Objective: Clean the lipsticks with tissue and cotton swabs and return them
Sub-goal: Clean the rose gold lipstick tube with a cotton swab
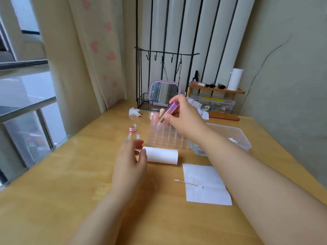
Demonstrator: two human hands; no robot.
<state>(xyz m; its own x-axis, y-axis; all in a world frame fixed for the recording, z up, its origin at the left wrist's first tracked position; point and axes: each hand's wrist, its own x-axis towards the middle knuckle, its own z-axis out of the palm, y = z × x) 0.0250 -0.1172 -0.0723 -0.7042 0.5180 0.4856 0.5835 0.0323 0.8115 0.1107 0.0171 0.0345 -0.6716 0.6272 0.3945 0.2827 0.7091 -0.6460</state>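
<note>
A wooden table (70,174) meets curtain (92,50) and window. Right hand (184,117) pinches a purple lipstick (169,110) over the clear organizer (166,138) (far-middle); left hand (131,160), fingers relaxed, hides a bottle (132,132).

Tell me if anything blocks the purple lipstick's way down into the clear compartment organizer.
Nothing visible does. The right hand holds the shiny purple lipstick tube tilted just above the clear plastic compartment organizer; a beige lipstick stands in a far cell beside it.
</note>
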